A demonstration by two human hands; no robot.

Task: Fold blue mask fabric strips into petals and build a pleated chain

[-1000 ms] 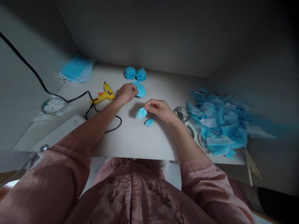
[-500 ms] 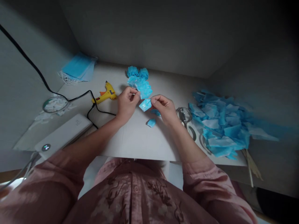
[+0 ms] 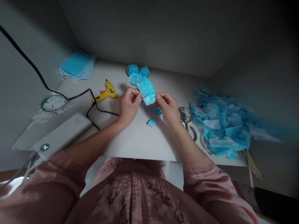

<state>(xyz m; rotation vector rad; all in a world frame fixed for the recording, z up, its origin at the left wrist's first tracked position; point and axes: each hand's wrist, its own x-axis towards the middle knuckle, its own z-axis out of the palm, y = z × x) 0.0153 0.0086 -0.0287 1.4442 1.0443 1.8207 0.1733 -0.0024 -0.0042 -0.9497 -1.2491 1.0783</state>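
A strip of overlapping blue pieces (image 3: 146, 87) stretches diagonally over the middle of the table. My left hand (image 3: 131, 104) pinches its left edge near the lower end. On the other side, my right hand (image 3: 167, 107) is closed with thumb and forefinger on the folded blue piece (image 3: 149, 99) at that lower end, which touches the strip. Two rolled blue flowers (image 3: 139, 71) sit just behind the strip. A small blue piece (image 3: 152, 122) lies in front of my hands, and more blue pieces (image 3: 157, 111) are partly hidden beside my right hand.
Left of my hands are a yellow glue gun (image 3: 107, 92) with a black cable, a white power bank (image 3: 62, 135), a dish of white scraps (image 3: 54, 103) and stacked blue masks (image 3: 77, 65). Scissors (image 3: 187, 119) and a heap of blue pieces (image 3: 221, 119) lie at right.
My right hand has moved slightly up and right. The folded piece, earlier apart from the strip's lower end, now lies against it. My left hand has barely shifted.
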